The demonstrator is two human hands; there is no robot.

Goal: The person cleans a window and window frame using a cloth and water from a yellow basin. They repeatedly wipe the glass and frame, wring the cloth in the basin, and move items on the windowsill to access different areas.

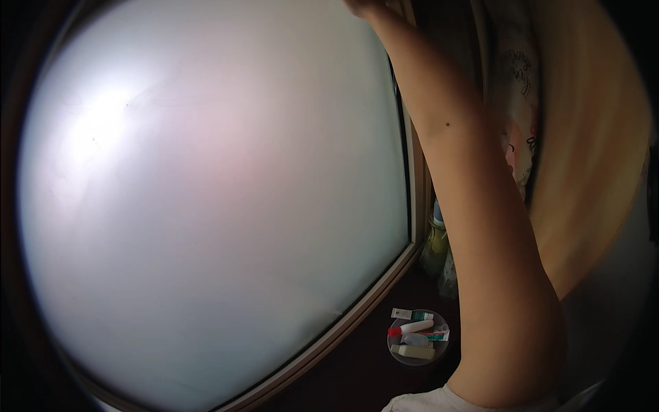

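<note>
My right arm reaches up across the view, bare below a white sleeve (437,400). Only the wrist end of my right hand (363,7) shows at the top edge, beside the upper right part of a frosted glass pane (216,206). The fingers are cut off, so what they touch or hold is hidden. The pane fills most of the view, held in a light-coloured frame (329,340) with a dark seal. Bright light glows through its upper left. My left hand is out of view.
A clear round container (394,355) on a dark surface (340,381) holds several tubes and small bottles, one red-capped (417,327). Behind my arm stand a greenish bottle-like container (435,247) and a clear plastic bag (448,278). A wood-grained panel (582,154) is at right.
</note>
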